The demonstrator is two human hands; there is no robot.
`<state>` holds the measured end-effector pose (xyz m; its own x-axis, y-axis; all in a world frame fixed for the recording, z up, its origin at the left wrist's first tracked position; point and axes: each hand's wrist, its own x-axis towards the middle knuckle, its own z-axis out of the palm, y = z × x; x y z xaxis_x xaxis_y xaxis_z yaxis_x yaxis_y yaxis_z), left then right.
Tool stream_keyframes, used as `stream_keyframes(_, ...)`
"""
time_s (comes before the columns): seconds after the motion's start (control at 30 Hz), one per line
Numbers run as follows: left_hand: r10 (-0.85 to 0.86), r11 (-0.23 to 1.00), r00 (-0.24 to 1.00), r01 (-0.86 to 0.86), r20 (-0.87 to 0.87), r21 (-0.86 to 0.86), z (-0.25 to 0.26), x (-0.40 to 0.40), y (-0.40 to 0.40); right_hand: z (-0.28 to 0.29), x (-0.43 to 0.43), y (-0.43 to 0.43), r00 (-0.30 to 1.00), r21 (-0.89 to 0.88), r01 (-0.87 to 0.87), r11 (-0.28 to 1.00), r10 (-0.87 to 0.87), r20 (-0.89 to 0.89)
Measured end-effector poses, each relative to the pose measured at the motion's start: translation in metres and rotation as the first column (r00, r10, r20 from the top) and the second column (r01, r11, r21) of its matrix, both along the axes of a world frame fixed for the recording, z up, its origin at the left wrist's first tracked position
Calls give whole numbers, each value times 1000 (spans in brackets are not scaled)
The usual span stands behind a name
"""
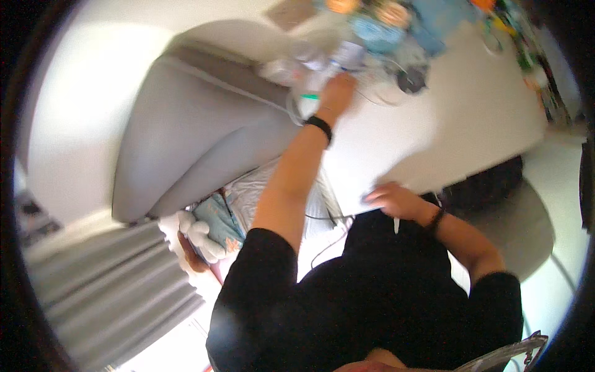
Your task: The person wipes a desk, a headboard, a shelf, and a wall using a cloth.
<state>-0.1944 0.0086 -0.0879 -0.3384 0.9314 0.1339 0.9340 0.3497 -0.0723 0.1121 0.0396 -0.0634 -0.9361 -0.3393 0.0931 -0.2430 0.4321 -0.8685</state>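
My left hand (340, 93) is stretched out over the far left part of the white table (381, 135). It is among blurred small things, close to a white object with a blue mark (349, 55) and a green strip (309, 96). Blur hides whether its fingers grip anything. At the table's near edge, my right hand (397, 200) is curled, with a slim white stick-like object (396, 226) poking out below it. The rest of that object is covered by the hand. Both wrists wear dark bands.
A grey upholstered backrest (200, 125) rises left of the table. Toward the back are a light-blue flower pot (377, 35) with orange blooms and a round dark object (412, 80) with a thin cable. A grey chair (525, 228) stands at the right. A white plush toy (201, 236) lies lower left.
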Motion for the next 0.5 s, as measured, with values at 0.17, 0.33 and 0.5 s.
stream_keyframes(0.17,74,990,997,-71,19,-126,13,24,-36,-8,37,149,378,234,912,338,-913,-152)
stream_keyframes(0.33,156,978,931,-192,329,82,49,86,-56,-103,52,169,409,555,823,124,-807,-426)
stream_keyframes(0.5,216,878,809,-406,546,253,61,175,-169,8,-49,0,919,-35,382,923,-384,-94)
